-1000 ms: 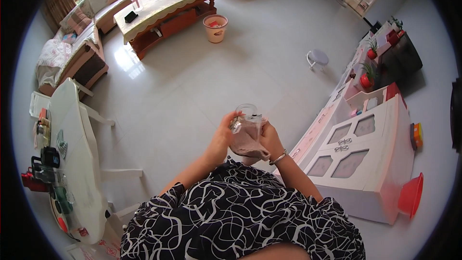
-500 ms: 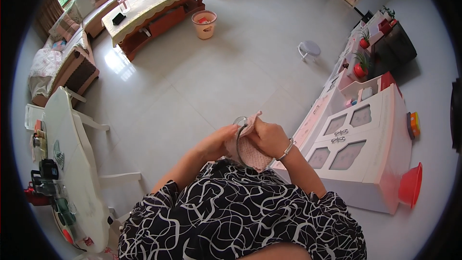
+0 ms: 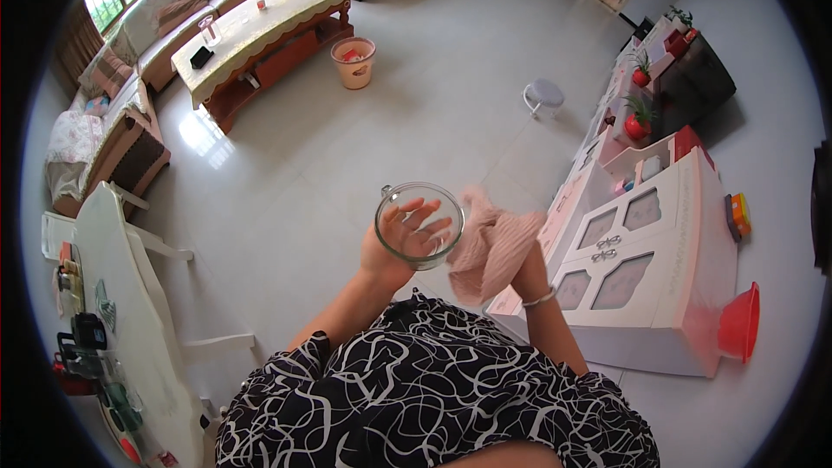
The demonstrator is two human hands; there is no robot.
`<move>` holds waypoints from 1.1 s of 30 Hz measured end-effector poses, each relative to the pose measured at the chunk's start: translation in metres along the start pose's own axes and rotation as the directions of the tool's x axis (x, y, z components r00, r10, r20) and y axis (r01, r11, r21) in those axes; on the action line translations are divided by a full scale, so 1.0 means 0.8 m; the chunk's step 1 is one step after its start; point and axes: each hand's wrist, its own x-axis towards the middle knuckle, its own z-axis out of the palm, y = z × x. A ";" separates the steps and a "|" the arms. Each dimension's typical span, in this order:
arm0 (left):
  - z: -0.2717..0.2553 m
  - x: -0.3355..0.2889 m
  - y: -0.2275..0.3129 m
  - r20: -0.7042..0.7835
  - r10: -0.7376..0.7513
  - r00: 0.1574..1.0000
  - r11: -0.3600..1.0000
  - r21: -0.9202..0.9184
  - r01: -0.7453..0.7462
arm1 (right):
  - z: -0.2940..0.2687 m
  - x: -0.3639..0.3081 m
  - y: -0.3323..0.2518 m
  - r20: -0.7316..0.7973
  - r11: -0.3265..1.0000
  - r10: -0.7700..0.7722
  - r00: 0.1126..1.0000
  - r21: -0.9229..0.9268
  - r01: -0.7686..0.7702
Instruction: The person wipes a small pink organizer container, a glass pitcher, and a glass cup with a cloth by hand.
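Observation:
A clear round glass bowl (image 3: 438, 251), with a small knob-like handle at its far-left rim, rests in my left hand (image 3: 387, 258). The palm cups it from below and the left, and the spread fingers show through the glass. Just right of the bowl, a crumpled pink cloth (image 3: 492, 247) hangs from my right hand (image 3: 529, 274). The cloth covers most of those fingers. A small gap seems to part cloth and rim, though whether they touch is hard to tell. A bracelet (image 3: 539, 297) circles my right wrist.
To my left stands a white table (image 3: 147, 312) bearing several items, with a white chair (image 3: 221, 342) beside it. A white-and-pink cabinet (image 3: 646, 295) lines the right. Farther off are a bin (image 3: 354, 72), a round stool (image 3: 544, 95), a coffee table (image 3: 234, 30) and a sofa (image 3: 186, 30).
The cloth has come off the bowl and moved right with my right hand. My left hand has turned palm up under the bowl, whose opening now faces me.

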 end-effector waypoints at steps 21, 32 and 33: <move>0.048 0.050 -0.036 0.369 0.451 0.813 0.456 0.687 -0.565 | 0.033 0.023 -0.017 0.056 0.846 -0.057 0.997 0.533 0.018; 0.028 0.059 -0.021 0.261 0.499 0.826 0.556 0.635 -0.536 | -0.025 -0.013 -0.007 -0.544 0.799 0.082 0.835 0.537 0.271; 0.034 0.060 -0.028 0.170 0.438 0.883 0.676 0.585 -0.448 | -0.024 -0.017 -0.014 -0.541 0.851 -0.044 0.840 0.419 0.315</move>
